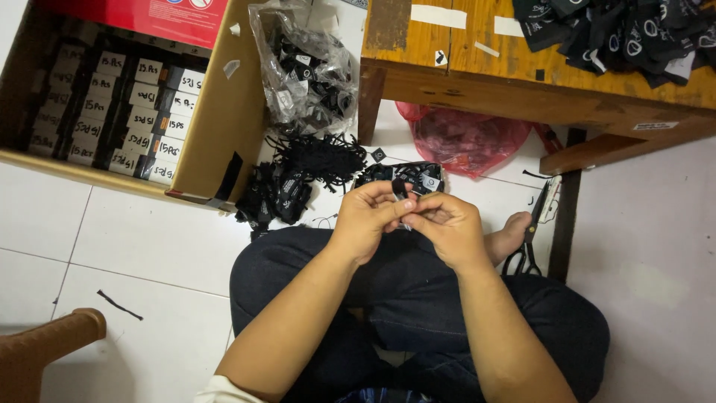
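My left hand (368,218) and my right hand (446,224) meet over my lap, fingers pinched together on a small black tag with a black string (401,190). Both hands grip it between thumb and fingers. Just beyond them on the white tile floor lies a small bundle of black tags (418,175). I sit cross-legged in dark trousers (403,291), with a bare foot (513,233) to the right.
A cardboard box (224,112) with rows of labelled black bundles stands at the left. A clear bag of tags (306,71), loose black strings (317,157) and a pile of tags (276,195) lie ahead. Wooden table (462,82), pink bag (466,138), scissors (531,231), chair arm (45,347).
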